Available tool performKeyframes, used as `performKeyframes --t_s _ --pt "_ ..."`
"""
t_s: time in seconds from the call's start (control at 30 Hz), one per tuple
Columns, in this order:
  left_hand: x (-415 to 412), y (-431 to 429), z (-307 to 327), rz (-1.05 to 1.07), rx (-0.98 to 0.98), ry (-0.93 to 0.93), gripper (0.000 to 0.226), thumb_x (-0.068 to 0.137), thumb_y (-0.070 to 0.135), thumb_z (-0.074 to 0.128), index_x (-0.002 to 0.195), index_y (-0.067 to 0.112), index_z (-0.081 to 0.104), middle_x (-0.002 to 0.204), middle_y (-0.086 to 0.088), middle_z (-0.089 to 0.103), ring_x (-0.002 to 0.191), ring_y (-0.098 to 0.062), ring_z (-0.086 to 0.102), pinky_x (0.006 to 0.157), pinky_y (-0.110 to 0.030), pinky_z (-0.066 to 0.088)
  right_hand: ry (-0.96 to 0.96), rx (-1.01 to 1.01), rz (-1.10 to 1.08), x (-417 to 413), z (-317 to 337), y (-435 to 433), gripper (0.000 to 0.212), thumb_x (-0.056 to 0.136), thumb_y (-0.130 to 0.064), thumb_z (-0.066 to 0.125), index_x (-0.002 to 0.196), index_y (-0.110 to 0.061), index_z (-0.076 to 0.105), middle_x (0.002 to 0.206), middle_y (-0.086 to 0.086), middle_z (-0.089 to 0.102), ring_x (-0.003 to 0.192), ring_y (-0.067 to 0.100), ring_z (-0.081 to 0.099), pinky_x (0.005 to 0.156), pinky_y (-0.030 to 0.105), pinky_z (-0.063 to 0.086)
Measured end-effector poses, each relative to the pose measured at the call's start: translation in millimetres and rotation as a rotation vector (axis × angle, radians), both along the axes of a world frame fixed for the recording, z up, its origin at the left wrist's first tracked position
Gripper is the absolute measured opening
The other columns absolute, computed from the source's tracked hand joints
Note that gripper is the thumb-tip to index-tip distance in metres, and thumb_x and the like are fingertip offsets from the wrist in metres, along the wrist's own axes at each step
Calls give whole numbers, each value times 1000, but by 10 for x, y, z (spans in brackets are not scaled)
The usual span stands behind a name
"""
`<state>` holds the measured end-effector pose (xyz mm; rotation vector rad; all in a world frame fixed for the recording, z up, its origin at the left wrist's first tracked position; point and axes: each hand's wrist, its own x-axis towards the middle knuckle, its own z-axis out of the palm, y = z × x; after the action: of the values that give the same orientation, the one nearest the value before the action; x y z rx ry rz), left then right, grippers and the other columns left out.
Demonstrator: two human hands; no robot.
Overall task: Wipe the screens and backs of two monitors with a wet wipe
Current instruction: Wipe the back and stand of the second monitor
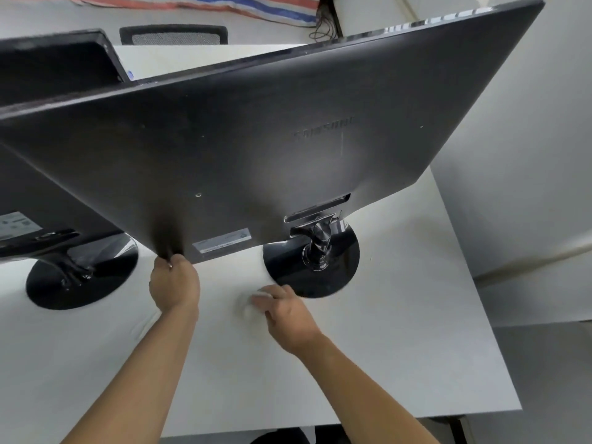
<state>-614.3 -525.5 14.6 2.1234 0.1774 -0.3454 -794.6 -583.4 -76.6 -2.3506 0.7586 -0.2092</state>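
A large black monitor (256, 139) shows me its matte back and stands on a round glossy base (336, 277). My left hand (174, 283) grips the lower left corner of its casing. My right hand (288, 312) lies low on the white table, closed on a crumpled white wet wipe (248, 304), just left of the round base. A second black monitor (41, 203) stands to the left, partly hidden behind the first, on its own round base (54, 290).
The white table (400, 347) ends at its right edge near a grey floor. A mesh chair back (173, 35) stands behind the table. A striped sheet (224, 4) lies on the floor beyond. Cables (323, 27) hang at the back.
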Motion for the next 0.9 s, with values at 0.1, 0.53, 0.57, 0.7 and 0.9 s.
performKeyframes --t_s 0.1,0.53,0.57,0.7,0.9 --pt "7 3 -9 -63 11 18 37 93 22 39 123 8 56 124 -18 59 113 -41 51 100 -48 42 -8 -31 -280 198 120 -375 46 93 -9 32 134 -18 52 131 7 50 99 13 38 95 29 41" --pt "48 -72 72 -183 -13 172 41 90 41 41 121 15 49 127 -15 51 117 -35 45 90 -42 39 -44 381 -381 52 630 -541 28 90 -25 51 98 -16 76 85 -1 71 75 13 62 69 27 52" --pt "55 -110 85 -192 -17 176 45 84 45 42 116 14 49 123 -13 51 120 -35 44 92 -44 39 -54 437 -476 -111 631 -553 26 90 -25 53 96 -19 76 78 -5 71 71 10 63 64 21 51" --pt "53 -322 138 -258 37 150 73 66 55 43 120 7 46 118 -4 37 126 -28 32 88 -42 36 -126 435 -758 -556 684 -759 20 90 -34 52 81 -23 66 70 -4 66 71 14 62 56 25 46" --pt "91 -701 215 -314 80 154 73 63 55 46 118 6 49 120 -8 37 126 -30 32 86 -42 38 -133 392 -797 -683 865 -875 38 94 -46 56 71 -17 57 63 -2 59 63 16 58 56 28 46"
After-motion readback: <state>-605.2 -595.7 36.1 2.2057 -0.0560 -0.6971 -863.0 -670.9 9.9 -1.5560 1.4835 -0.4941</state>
